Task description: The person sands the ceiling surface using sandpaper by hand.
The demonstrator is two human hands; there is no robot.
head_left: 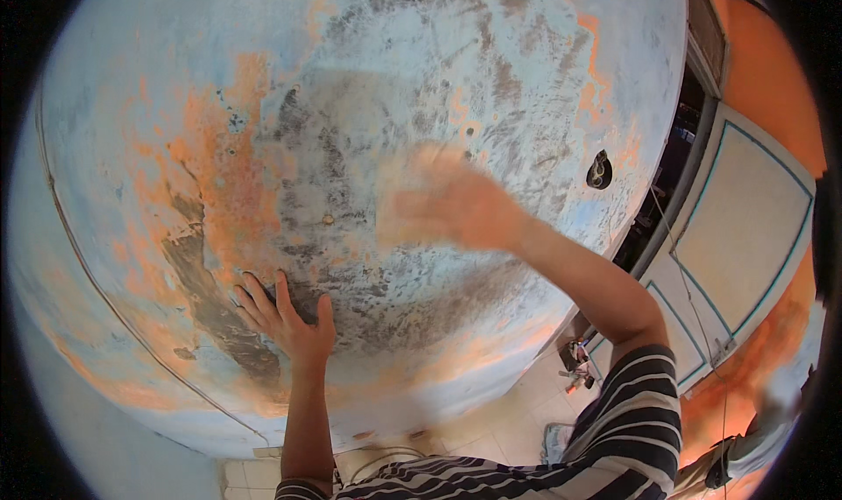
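Note:
A worn wall (526,88) with pale blue, orange and dark grey patches fills most of the head view. My left hand (294,325) lies flat on it at the lower left, fingers spread, beside a dark bare strip; it holds nothing. Farther right and higher, my right hand (465,203) is smeared by motion. Beneath its fingers is a blurred tan sheet (390,215), which looks like sandpaper, held against the wall. The blur hides the exact finger grip.
A cable (88,267) runs down the wall at the left. An open socket hole (599,170) with wires is at the right. Beyond the wall's edge stand a panelled door (745,210) and a hanging cord. Small items (576,360) lie on the tiled floor (517,425).

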